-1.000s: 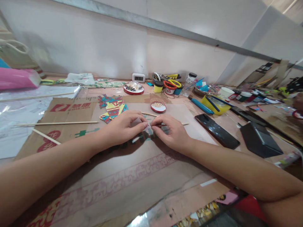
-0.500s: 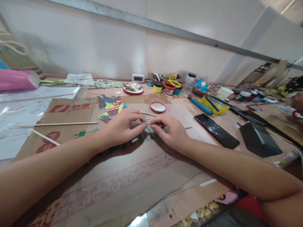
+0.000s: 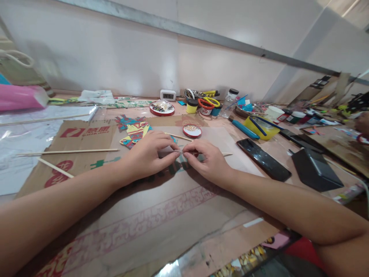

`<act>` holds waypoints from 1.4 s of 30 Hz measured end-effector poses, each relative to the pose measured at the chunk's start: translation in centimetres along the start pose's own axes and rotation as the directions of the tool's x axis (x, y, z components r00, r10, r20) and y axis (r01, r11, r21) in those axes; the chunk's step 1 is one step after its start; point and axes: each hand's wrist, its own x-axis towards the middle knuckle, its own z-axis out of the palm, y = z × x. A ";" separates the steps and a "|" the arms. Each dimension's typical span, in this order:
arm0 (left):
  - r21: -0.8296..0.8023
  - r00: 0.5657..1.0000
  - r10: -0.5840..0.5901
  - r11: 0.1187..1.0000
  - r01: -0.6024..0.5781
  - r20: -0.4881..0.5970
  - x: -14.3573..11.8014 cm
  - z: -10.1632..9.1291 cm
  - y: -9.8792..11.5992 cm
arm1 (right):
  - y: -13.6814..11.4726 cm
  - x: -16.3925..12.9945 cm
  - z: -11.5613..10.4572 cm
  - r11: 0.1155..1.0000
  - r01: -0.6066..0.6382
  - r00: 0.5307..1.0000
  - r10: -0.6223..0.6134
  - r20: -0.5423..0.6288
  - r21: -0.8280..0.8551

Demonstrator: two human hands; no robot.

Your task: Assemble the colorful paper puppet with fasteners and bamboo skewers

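Evidently a tiny piece (image 3: 181,152), too small to identify, is being pinched between both hands just above the cardboard-covered bench (image 3: 161,215). Left hand (image 3: 150,154) and right hand (image 3: 208,161) are resting there, steadying closed fingers; a red lid (image 3: 192,130) is waiting nearby.

A pale, glossy off-white wall (image 3: 121,57) runs behind the worktable, catching soft patches of reflected light. A grey metal rail (image 3: 201,36) crosses the wall on a slant, dropping toward the right. At the far right a second pale wall panel (image 3: 325,42) meets it at a corner. The long wooden worktable (image 3: 221,127) stands against the wall, much of its top covered by flattened brown cardboard with red print (image 3: 86,132) and crowded with small clutter along the back edge
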 end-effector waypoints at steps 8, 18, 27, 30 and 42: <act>-0.028 0.997 -0.078 0.996 0.079 0.020 0.1 0.0 0.1 | 0.2 -0.4 0.2 1.000 0.021 0.999 -0.020 -0.041 0.012; -0.013 0.999 -0.022 1.000 0.023 0.043 0.1 0.2 0.1 | 0.1 -0.3 0.1 0.998 0.040 0.999 -0.040 -0.016 0.049; 0.418 0.950 0.287 0.883 -0.214 -0.119 -0.5 -0.5 1.3 | -0.3 -0.1 -0.1 0.999 -0.022 1.000 0.022 0.006 0.043; 0.364 0.950 0.287 0.904 -0.225 -0.123 -0.5 -0.7 1.5 | -0.3 -0.1 -0.2 0.999 -0.013 1.000 0.013 0.005 0.036; 0.492 0.919 0.351 0.840 -0.226 -0.178 -0.7 -0.5 1.0 | -0.4 -0.2 -0.2 0.999 -0.011 1.000 0.011 0.014 0.042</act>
